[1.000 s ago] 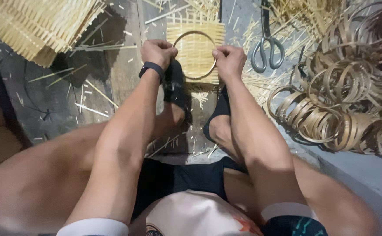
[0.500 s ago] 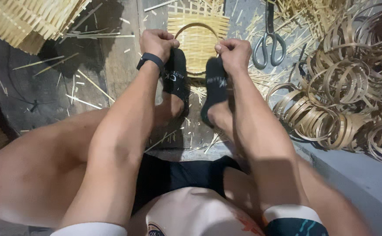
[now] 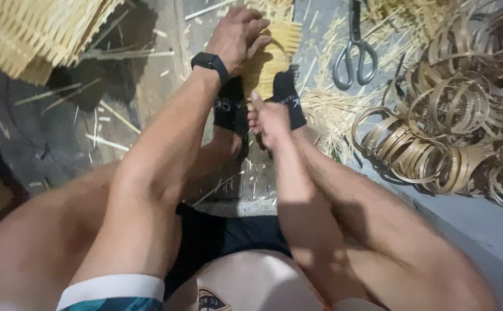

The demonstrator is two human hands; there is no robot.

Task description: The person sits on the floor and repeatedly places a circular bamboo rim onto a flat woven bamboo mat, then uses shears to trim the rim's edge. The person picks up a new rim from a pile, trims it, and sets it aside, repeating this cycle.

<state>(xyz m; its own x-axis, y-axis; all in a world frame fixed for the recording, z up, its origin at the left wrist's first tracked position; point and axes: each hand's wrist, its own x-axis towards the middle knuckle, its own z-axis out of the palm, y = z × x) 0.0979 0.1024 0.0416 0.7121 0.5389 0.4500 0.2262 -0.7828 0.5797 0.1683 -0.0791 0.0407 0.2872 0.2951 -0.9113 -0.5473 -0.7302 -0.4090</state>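
Small woven bamboo mat [image 3: 274,55] at top middle of frame, pinned under feet in black socks [image 3: 289,103].
L hand [image 3: 237,34] closed on mat's left edge.
R hand [image 3: 271,121] just below it, fingers curled; can't tell if it holds anything.
Weave looks mostly done, strip ends loose, no rim on yet.
Bamboo rings [image 3: 453,126] piled right, scissors [image 3: 355,55] top right; both untouched.

Floor-level bamboo weaving workshop, stacked woven mats [image 3: 38,29], heaps of coiled bamboo rings [image 3: 458,126], scissors [image 3: 355,52], loose splints and shavings [image 3: 326,109] scattered across worn concrete floor [image 3: 61,144]
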